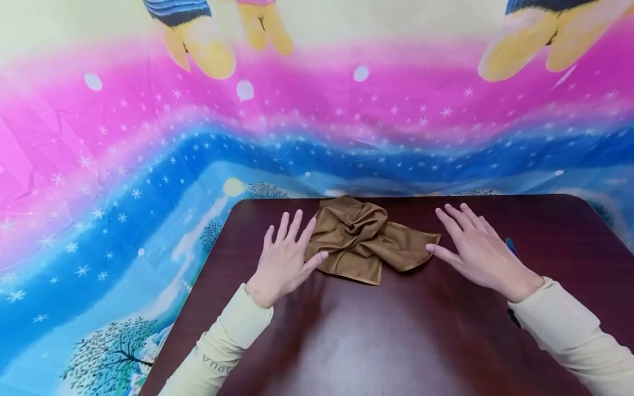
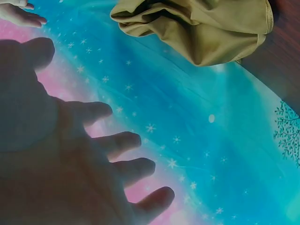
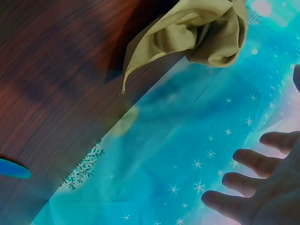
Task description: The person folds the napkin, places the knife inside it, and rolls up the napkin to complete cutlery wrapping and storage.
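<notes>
A crumpled brown cloth with stitched edges lies near the far edge of the dark wooden table, its middle twisted into folds. Just left of it is my left hand, fingers spread and straight, overlapping the cloth's left side in the head view. On the other side, my right hand is held with fingers extended, its thumb tip close to the cloth's right corner. Both palms hold nothing. In the left wrist view the cloth sits beyond the spread fingers; the right wrist view shows the cloth bunched up.
The reddish-brown table has rounded far corners. Partly behind my right hand is a small blue object, its blue tip showing in the right wrist view. A colourful snowflake-printed sheet hangs behind and beside the table.
</notes>
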`<action>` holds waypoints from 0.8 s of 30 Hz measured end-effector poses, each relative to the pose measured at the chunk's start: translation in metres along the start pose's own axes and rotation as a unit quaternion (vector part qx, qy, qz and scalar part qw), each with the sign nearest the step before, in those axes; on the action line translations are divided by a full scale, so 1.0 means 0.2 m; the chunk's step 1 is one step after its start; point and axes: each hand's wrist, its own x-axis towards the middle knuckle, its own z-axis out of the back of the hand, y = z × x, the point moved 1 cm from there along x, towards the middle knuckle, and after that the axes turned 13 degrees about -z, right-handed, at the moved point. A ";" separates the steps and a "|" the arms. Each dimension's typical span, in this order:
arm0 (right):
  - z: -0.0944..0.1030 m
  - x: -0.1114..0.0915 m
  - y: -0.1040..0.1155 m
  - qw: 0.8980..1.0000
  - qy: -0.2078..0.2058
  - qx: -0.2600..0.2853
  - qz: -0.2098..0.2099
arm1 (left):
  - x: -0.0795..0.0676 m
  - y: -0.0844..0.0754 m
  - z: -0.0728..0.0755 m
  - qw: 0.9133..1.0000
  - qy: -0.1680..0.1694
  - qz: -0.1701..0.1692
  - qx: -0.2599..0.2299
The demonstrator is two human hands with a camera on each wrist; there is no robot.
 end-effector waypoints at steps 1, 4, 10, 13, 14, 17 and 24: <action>0.00 0.00 0.00 1.000 -0.001 0.001 0.000 | 0.00 0.00 0.00 1.000 -0.005 -0.001 0.001; -0.01 0.00 0.01 1.000 -0.013 0.003 0.009 | 0.02 0.02 -0.01 1.000 -0.027 -0.005 0.001; -0.04 0.00 0.03 0.998 -0.044 -0.016 0.039 | 0.06 0.10 -0.07 0.994 -0.100 -0.027 0.038; -0.07 0.00 0.05 0.998 -0.028 -0.025 0.046 | 0.07 0.16 -0.12 0.989 -0.131 -0.040 0.048; -0.08 0.00 0.05 0.998 -0.019 -0.026 0.045 | 0.08 0.18 -0.13 0.989 -0.135 -0.042 0.046; -0.13 0.00 0.08 0.999 0.017 -0.017 0.045 | 0.11 0.23 -0.18 0.990 -0.133 -0.037 0.041; -0.31 -0.02 0.19 0.987 0.095 0.016 0.125 | 0.19 0.35 -0.31 0.999 -0.028 -0.039 0.018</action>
